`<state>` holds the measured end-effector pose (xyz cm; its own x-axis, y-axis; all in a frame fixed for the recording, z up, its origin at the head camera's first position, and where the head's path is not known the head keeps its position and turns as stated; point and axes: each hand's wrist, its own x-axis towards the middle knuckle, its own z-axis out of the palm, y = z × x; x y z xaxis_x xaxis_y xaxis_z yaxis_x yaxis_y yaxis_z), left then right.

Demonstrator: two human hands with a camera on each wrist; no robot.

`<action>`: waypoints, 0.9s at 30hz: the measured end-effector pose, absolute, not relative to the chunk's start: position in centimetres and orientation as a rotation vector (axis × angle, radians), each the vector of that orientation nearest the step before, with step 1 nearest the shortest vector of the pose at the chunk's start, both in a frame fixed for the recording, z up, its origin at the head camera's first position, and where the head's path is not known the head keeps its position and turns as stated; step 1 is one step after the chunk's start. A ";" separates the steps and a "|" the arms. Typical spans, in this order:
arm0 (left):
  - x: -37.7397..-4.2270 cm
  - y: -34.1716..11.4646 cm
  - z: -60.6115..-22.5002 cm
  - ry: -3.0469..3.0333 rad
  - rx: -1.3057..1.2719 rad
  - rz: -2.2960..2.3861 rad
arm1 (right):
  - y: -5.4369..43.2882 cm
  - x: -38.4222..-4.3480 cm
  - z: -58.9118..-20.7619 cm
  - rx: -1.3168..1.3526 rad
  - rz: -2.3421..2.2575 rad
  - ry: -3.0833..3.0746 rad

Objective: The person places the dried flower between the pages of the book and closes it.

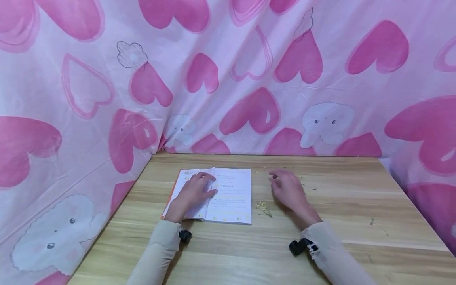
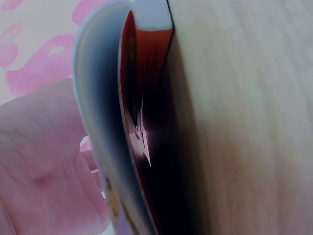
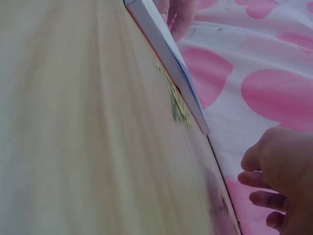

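Observation:
An open book with white printed pages and an orange-red cover edge lies on the table. Across its left page rests my left hand, fingertips reaching the middle fold. The left wrist view catches that page side of the book bowed up from the table, next to the palm. To the right of the book, my right hand has loosely bent fingers, and the right wrist view shows nothing between them. A small sprig of dried yellow flowers lies between the book and that hand.
Tiny plant bits are scattered over the right side of the wooden table. Pink heart-patterned cloth hangs along the table's back and sides.

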<state>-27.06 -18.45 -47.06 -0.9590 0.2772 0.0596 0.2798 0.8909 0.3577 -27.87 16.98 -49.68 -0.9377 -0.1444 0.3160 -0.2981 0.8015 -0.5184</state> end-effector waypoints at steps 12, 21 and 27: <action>-27.1 -18.8 -47.3 -3.034 -0.459 -0.598 | 22.5 -26.9 -49.9 0.284 0.773 -2.697; -27.3 -18.7 -47.3 -3.015 -0.499 -0.596 | 25.7 -25.3 -49.2 0.130 0.741 -2.792; -27.4 -18.7 -47.2 -3.039 -0.470 -0.593 | 26.4 -24.8 -49.1 0.130 0.713 -2.885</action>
<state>-27.38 -18.68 -47.24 -0.9549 0.2895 0.0661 0.2931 0.8833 0.3660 -24.76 26.39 -49.13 -0.9823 -0.0445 0.1817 -0.1241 0.8820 -0.4546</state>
